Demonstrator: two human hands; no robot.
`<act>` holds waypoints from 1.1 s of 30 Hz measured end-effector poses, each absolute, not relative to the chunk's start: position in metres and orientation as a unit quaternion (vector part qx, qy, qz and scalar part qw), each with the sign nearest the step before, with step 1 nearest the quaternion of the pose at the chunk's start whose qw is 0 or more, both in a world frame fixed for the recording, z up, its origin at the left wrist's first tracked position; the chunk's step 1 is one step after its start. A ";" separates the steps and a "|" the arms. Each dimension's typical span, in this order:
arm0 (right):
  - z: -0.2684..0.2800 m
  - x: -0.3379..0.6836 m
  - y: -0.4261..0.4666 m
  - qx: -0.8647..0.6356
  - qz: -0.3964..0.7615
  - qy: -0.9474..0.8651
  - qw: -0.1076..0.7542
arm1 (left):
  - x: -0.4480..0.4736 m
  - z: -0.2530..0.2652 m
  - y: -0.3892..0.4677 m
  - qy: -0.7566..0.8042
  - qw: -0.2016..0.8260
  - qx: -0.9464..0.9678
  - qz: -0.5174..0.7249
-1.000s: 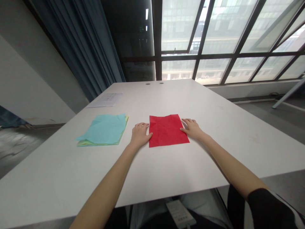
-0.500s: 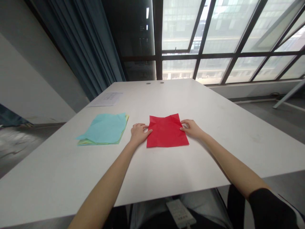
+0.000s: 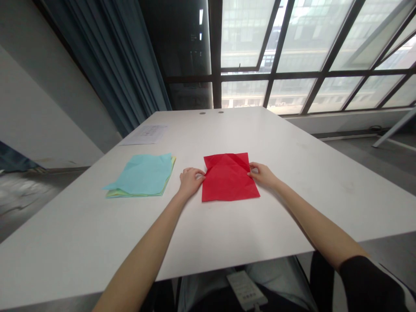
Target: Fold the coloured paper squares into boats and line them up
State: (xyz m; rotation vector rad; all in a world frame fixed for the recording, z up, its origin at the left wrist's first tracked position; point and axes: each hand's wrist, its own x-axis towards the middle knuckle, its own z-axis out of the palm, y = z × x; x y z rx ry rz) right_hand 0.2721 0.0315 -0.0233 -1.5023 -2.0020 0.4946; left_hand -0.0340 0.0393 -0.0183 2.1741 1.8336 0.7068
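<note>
Our left hand [image 3: 191, 180] and right hand [image 3: 261, 174] pinch opposite edges of a square red cloth-like sheet [image 3: 229, 180] (laid open, seemingly not yet smooth).

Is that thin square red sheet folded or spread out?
Spread out: the thin square red sheet shows its broad face, rumpled, with the left hand and right hand pinching opposite side edges.

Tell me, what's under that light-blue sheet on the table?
Yellow-green edges show beneath the light-blue sheet, along its right and near sides; the white table lies below. Everything farther in is covered, so layers can't be counted.
</note>
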 end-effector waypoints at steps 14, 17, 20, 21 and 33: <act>-0.024 0.275 0.033 -0.507 0.182 -0.784 0.306 | -0.040 -0.023 0.043 0.580 0.068 0.775 0.240; -0.028 0.277 0.035 -0.505 0.156 -0.802 0.279 | -0.045 -0.025 0.044 0.533 0.038 0.814 0.229; -0.031 0.279 0.036 -0.509 0.124 -0.814 0.250 | -0.048 -0.024 0.044 0.508 0.014 0.834 0.216; -0.031 0.279 0.037 -0.506 0.117 -0.819 0.244 | -0.048 -0.024 0.044 0.504 0.007 0.837 0.214; -0.001 0.246 0.012 -0.427 0.077 -0.878 0.204 | -0.003 0.006 0.009 0.406 0.072 0.896 0.164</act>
